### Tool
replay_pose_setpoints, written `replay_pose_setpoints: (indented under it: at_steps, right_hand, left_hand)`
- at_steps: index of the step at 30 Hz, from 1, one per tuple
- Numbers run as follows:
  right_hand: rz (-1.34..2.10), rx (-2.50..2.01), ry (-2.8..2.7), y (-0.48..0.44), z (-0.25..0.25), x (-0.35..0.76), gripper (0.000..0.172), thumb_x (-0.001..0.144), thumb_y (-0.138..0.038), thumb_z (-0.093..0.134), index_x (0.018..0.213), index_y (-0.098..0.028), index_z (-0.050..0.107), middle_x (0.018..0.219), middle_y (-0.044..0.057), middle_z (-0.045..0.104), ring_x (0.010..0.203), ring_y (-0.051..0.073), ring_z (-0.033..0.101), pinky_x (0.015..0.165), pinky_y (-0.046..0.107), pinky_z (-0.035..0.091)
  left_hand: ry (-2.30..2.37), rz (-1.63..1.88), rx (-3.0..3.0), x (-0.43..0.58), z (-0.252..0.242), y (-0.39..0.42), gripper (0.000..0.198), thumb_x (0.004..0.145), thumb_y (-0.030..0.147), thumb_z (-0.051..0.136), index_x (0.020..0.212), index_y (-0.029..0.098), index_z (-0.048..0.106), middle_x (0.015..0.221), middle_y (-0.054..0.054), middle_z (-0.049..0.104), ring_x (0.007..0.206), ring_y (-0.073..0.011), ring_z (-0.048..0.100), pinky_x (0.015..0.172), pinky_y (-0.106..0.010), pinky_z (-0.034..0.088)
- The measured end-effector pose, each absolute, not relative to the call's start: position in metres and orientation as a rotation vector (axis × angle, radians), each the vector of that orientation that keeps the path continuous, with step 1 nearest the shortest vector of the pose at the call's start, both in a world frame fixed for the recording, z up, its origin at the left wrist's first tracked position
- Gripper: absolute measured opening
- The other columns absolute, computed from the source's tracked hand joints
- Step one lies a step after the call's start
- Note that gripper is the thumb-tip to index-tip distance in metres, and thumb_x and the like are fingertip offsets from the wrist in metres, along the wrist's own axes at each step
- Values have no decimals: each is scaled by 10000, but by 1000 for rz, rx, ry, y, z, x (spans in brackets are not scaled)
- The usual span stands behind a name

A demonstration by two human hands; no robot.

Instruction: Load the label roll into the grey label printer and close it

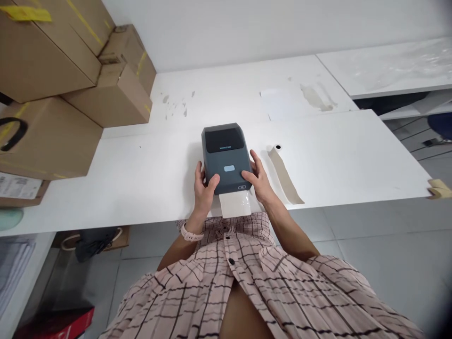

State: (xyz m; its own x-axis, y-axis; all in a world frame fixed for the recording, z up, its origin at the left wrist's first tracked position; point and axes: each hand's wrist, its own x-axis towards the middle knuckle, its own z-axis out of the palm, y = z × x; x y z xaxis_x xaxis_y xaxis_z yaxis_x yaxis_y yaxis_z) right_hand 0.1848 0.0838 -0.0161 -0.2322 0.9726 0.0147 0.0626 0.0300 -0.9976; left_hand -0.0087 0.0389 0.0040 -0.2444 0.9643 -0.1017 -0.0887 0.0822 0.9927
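Observation:
A dark grey label printer [228,160] with a black window and a light blue button is between my two hands at the front of the white table. My left hand [205,190] grips its left side, thumb on the top near the front corner. On the right side my right hand [259,181] holds it, thumb on the top and fingers spread along the side. A strip of white label paper [235,205] comes out of the printer's front towards my body. Right of it lies a small paper roll [286,174], partly unrolled. The undersides of my fingers are hidden.
Cardboard boxes [81,75] are stacked on the left of the white table [339,160]. A white sheet [282,103] lies towards the back wall. At the table's right corner is a tan wrapped piece [439,188]. Under the left side, a red box [67,325] is on the floor.

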Motion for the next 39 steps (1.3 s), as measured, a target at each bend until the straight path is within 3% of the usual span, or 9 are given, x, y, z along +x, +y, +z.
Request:
replay_pose_setpoints:
  at_steps: [7, 10, 12, 16, 24, 28, 31, 34, 39]
  right_hand:
    - [1296, -1156, -1534, 88, -17, 183, 1050, 887, -824, 461, 1684, -309, 12, 1697, 100, 361, 1506, 316, 453, 1199, 519, 471]
    - [1298, -1150, -1480, 86, -17, 180, 1011, 900, -801, 451, 1682, -294, 57, 1708, 99, 340, 1517, 305, 440, 1217, 510, 451]
    - [1297, -1134, -1382, 85, -17, 177, 988, 885, -768, 508, 1668, -288, 143, 1704, 98, 349, 1516, 305, 442, 1222, 517, 442]
    - [1284, -1122, -1358, 84, -19, 175, 946, 891, -723, 529, 1650, -272, 190, 1692, 110, 373, 1509, 308, 452, 1218, 526, 437]
    - [1030, -1203, -1537, 77, -8, 174, 796, 987, -676, 397, 1645, -277, 193, 1693, 102, 370, 1529, 302, 421, 1200, 514, 446]
    - [488, -1270, -1759, 58, 20, 174, 553, 1033, -510, 438, 1557, -348, 373, 1521, 64, 582, 1560, 304, 351, 1281, 596, 298]
    - [294, -1150, -2033, 49, 36, 169, 508, 1030, -426, 480, 1528, -366, 401, 1270, 45, 741, 1460, 322, 485, 1294, 620, 231]
    - [242, -1120, -2147, 49, 46, 160, 463, 1029, -408, 494, 1484, -329, 457, 1223, 50, 757, 1299, 323, 616, 1296, 602, 194]
    - [377, -1141, -2167, 58, 52, 154, 333, 1040, -440, 454, 1315, -315, 595, 1085, 49, 767, 1147, 301, 681, 1290, 591, 201]
  left_hand:
    - [1628, 1492, 1118, 6, -5, -2, 776, 873, 619, 682, 1519, 310, 385, 1587, -128, 467, 1395, -291, 535, 1095, -419, 508]
    - [1749, 1413, 1061, 12, -13, -31, 471, 854, 632, 678, 1112, 246, 604, 1020, -53, 677, 880, -182, 660, 777, -317, 554]
    - [1606, 1183, 1001, 13, -12, -38, 433, 844, 653, 663, 836, 227, 585, 705, 27, 552, 617, -127, 549, 598, -272, 479]
    - [1327, 973, 785, 10, 11, -28, 507, 742, 676, 739, 675, 224, 519, 570, 71, 411, 451, -82, 386, 438, -252, 337]
    - [1442, 946, 1128, -3, -1, -21, 539, 806, 649, 695, 573, 222, 462, 472, 64, 420, 450, -93, 411, 485, -244, 330]
    - [1562, 1011, 1296, -13, -3, -25, 502, 890, 591, 626, 577, 216, 513, 527, 38, 479, 522, -111, 452, 546, -253, 363]
    - [1664, 1190, 1255, -24, 4, -27, 379, 962, 559, 543, 812, 230, 659, 697, 5, 621, 621, -136, 542, 586, -255, 422]
    - [1736, 1354, 1220, -31, 10, -21, 353, 974, 547, 546, 1107, 249, 681, 1017, -57, 727, 884, -185, 659, 697, -275, 517]
    - [1639, 1429, 1280, -19, 15, -4, 526, 976, 555, 558, 1422, 278, 560, 1507, -112, 580, 1374, -279, 565, 1093, -426, 515]
